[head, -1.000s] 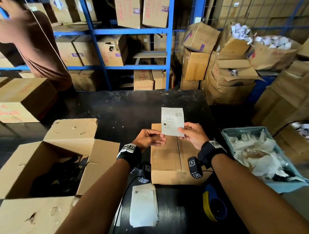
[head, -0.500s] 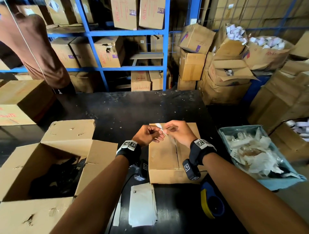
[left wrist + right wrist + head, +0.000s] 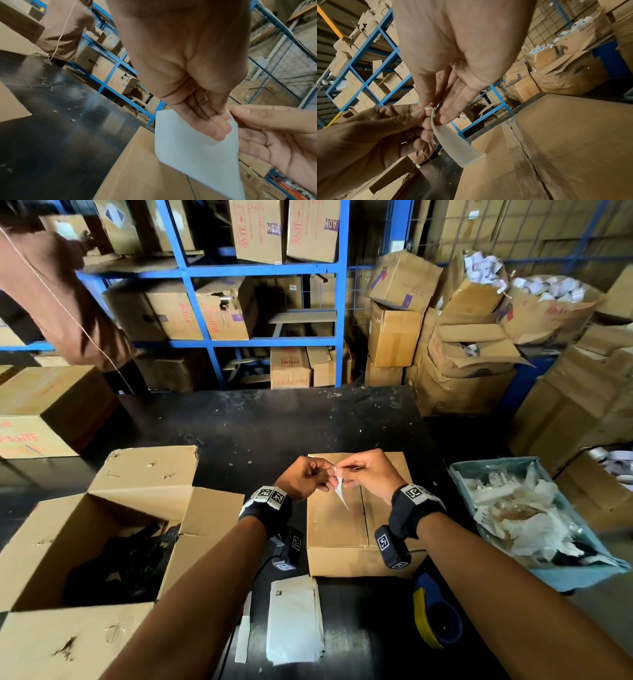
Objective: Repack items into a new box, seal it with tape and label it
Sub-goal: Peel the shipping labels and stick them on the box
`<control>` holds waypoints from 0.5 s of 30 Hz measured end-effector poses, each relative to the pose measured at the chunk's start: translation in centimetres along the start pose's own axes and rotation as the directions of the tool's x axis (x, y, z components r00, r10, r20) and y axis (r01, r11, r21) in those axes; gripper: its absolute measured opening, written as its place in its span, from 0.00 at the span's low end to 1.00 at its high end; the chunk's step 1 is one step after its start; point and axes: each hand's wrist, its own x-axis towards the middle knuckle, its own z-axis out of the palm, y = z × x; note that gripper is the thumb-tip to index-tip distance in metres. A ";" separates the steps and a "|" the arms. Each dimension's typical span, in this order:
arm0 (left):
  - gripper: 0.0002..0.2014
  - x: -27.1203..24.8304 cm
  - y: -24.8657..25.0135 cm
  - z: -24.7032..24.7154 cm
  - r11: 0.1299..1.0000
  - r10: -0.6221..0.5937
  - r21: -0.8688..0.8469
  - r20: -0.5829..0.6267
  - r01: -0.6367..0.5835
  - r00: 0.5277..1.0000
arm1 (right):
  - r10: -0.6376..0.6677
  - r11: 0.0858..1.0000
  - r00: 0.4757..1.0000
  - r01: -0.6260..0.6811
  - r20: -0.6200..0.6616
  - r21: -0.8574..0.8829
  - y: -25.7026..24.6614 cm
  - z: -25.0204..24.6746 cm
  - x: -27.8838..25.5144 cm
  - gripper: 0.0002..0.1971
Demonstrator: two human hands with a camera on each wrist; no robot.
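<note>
A small closed cardboard box [image 3: 342, 529] sits on the black table in front of me, its top seam taped. Both hands hover just above its far edge and pinch the upper corner of a white label [image 3: 340, 489], which hangs edge-on toward the box. My left hand [image 3: 325, 475] grips the corner with thumb and fingers; in the left wrist view the label [image 3: 197, 151] shows its blank side. My right hand [image 3: 344, 474] pinches the same corner from the other side, and the label [image 3: 453, 143] curls down over the box [image 3: 565, 148].
An open, worn box [image 3: 51, 542] with dark items inside stands at the left. A stack of white sheets [image 3: 294, 621] and a blue-yellow tape dispenser [image 3: 433, 616] lie near me. A blue bin [image 3: 579, 577] of crumpled plastic is at the right. A person in brown [image 3: 61, 302] stands at the blue shelves.
The label was held up flat facing me; both hands have since brought it down over the box, turned it edge-on, and closed together on its top corner.
</note>
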 end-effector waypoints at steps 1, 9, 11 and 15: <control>0.10 0.0 0.0 0.0 1.000 0.009 0.013 -0.003 -0.009 1.000 | 0.003 1.000 1.000 -0.003 0.003 0.001 -0.1 0.0 -0.1 0.12; 0.11 0.0 0.7 -0.3 0.996 0.030 0.082 0.028 -0.032 0.999 | 0.022 1.000 1.000 -0.022 0.017 -0.006 -0.2 -0.3 -0.3 0.12; 0.11 0.0 0.8 -0.3 0.996 0.036 0.085 0.033 -0.038 0.999 | 0.035 0.999 0.999 -0.035 0.019 0.008 -0.2 -0.3 -0.2 0.12; 0.10 0.0 0.7 -0.3 0.997 0.037 0.069 0.024 -0.039 0.999 | 0.049 0.998 0.999 -0.049 0.001 0.031 -0.2 -0.2 -0.1 0.10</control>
